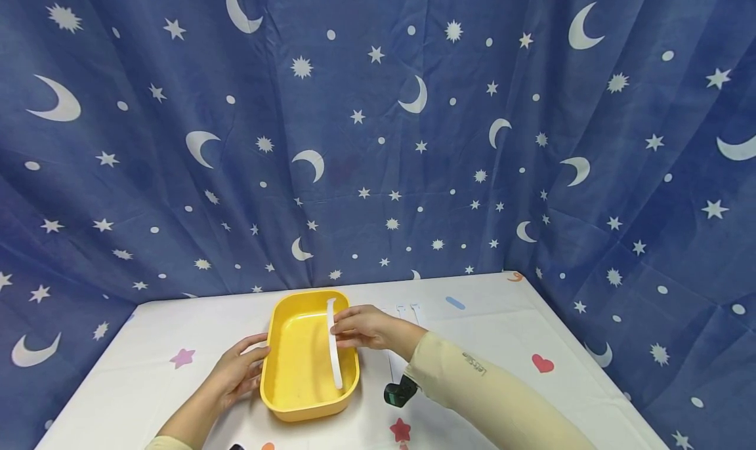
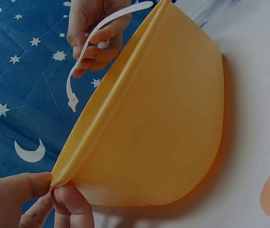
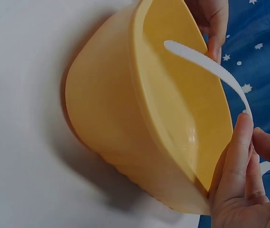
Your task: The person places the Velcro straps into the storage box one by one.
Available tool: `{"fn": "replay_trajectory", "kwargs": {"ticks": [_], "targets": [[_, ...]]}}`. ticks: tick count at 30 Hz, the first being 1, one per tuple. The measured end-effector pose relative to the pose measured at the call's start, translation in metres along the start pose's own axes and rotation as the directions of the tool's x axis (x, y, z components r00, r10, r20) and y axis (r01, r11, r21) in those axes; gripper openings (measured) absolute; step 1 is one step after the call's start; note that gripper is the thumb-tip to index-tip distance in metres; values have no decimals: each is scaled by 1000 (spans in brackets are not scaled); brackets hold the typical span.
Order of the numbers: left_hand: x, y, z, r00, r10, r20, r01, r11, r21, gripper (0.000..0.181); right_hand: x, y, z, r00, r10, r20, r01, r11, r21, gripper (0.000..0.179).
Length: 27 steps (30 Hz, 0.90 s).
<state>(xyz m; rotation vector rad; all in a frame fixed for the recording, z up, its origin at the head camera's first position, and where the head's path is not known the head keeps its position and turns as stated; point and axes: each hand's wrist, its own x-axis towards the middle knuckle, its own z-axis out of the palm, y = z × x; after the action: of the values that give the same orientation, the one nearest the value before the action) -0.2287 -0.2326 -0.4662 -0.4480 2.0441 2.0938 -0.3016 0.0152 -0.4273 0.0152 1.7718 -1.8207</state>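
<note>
A yellow plastic basin (image 1: 298, 365) stands on the white-covered table. My left hand (image 1: 235, 374) pinches its left rim between thumb and fingers, plain in the left wrist view. Between the thumb and fingers of my right hand (image 1: 367, 328) is a white cable tie (image 1: 335, 355), held over the right side of the basin. The tie bows in a curve, with its small head (image 2: 73, 101) at one end and the rounded tail (image 3: 172, 46) at the other. Fine ridges run along the strip in the right wrist view.
Beyond my right forearm lie more white ties (image 1: 417, 313) on the table, partly hidden by the arm. A dark wrist device (image 1: 400, 392) sits under the right sleeve. The tablecloth (image 1: 472, 351) carries printed shapes, and a blue star-patterned curtain (image 1: 354, 142) hangs behind.
</note>
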Motion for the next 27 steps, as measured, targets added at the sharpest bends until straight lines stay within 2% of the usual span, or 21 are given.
{"fn": "replay_trajectory", "kwargs": {"ticks": [14,20,27], "targets": [[0,0,0,1000,1,12,-1,1000,-3,48,4,6,20,1000,-10,6,10,999,-45,24],[0,0,-1,999,10,42,-8,999,-38,52,9,10,27,1000,7,8,-7,1000,-25,21],[0,0,-2,999,7,45,-5,999,-53,53,10,11,35,1000,3,11,-3,1000,-26,20]]}}
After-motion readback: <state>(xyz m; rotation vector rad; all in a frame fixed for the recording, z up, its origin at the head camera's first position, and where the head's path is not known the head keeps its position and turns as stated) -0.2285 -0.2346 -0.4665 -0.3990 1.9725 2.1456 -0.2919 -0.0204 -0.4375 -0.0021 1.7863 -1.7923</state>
